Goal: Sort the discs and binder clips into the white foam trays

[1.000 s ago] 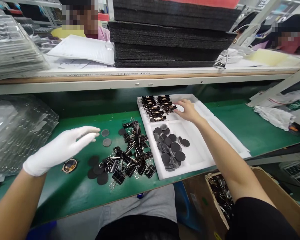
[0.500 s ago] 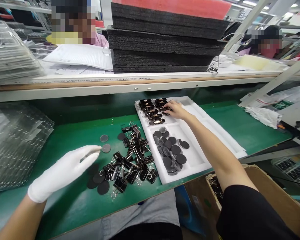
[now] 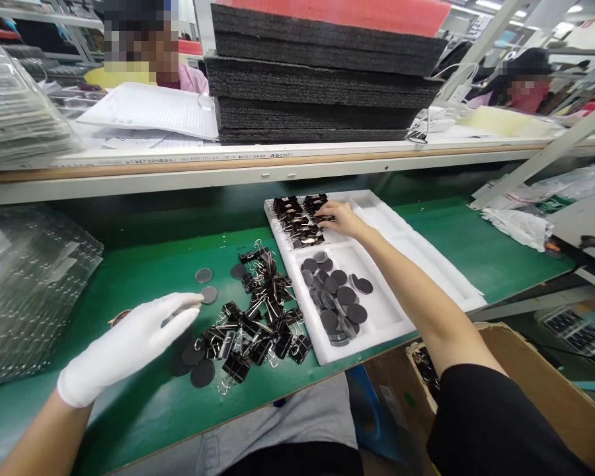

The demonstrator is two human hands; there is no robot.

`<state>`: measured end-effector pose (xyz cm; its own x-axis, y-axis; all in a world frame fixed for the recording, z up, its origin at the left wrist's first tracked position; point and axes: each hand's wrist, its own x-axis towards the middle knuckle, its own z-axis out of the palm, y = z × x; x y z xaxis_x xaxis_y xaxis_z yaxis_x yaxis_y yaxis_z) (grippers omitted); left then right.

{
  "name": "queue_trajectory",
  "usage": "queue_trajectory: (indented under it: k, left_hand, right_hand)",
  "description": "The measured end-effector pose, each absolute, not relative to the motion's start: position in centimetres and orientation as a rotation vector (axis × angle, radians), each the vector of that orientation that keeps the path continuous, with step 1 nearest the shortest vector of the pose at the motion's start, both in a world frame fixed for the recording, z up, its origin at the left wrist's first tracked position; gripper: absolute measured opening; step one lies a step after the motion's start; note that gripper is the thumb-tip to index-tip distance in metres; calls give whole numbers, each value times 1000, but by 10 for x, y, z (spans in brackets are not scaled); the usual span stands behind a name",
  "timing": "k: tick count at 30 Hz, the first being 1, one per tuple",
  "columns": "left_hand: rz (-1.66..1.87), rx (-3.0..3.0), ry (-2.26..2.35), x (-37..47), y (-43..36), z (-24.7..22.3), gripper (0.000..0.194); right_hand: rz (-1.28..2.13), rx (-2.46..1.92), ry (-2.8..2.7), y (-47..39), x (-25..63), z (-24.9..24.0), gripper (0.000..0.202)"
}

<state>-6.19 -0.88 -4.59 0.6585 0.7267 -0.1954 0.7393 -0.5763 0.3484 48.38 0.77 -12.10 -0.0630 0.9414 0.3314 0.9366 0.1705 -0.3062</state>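
Note:
My left hand [image 3: 133, 340], in a white glove, hovers over the green table with fingers stretched and the thumb apart. Its fingertips are at the edge of a grey disc [image 3: 209, 295]; another grey disc [image 3: 203, 275] lies just beyond. Black discs [image 3: 203, 373] rest below that hand, beside a heap of black binder clips [image 3: 272, 297]. My bare right hand [image 3: 344, 219] reaches into the far left compartment of a white foam tray [image 3: 320, 347]. Its fingers are closed on a binder clip [image 3: 326, 217], partly hidden, among rows of clips. Several dark discs [image 3: 346, 295] lie in the near compartment.
Stacked clear plastic trays [image 3: 34, 291] stand at the left. A shelf [image 3: 287, 168] crosses above the table, bearing black foam sheets [image 3: 322, 86] and papers. An open cardboard box [image 3: 520, 370] stands below right. Two people [image 3: 193, 78] [image 3: 525, 92] sit beyond the shelf.
My right hand has shifted slightly left over the clips in the tray. A brownish round edge now shows behind my left hand, which stays near the grey disc. The view has shifted slightly.

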Motion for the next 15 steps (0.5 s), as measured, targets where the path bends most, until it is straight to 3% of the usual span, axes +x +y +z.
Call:
queue_trajectory:
  k: [8, 12, 15]
  left_hand:
    - [144, 2494, 1140, -52, -10, -36, 54]
    - [291, 2696, 964, 7, -10, -26, 57]
    - [171, 2837, 829, 77, 0, -29, 60]
  right_hand:
    - [-56, -1833, -1794, -19, 501, -120, 38]
    - [-75, -1874, -1653, -24, 504, -137, 39]
    - [-76, -1868, -1565, -22, 498, -152, 47]
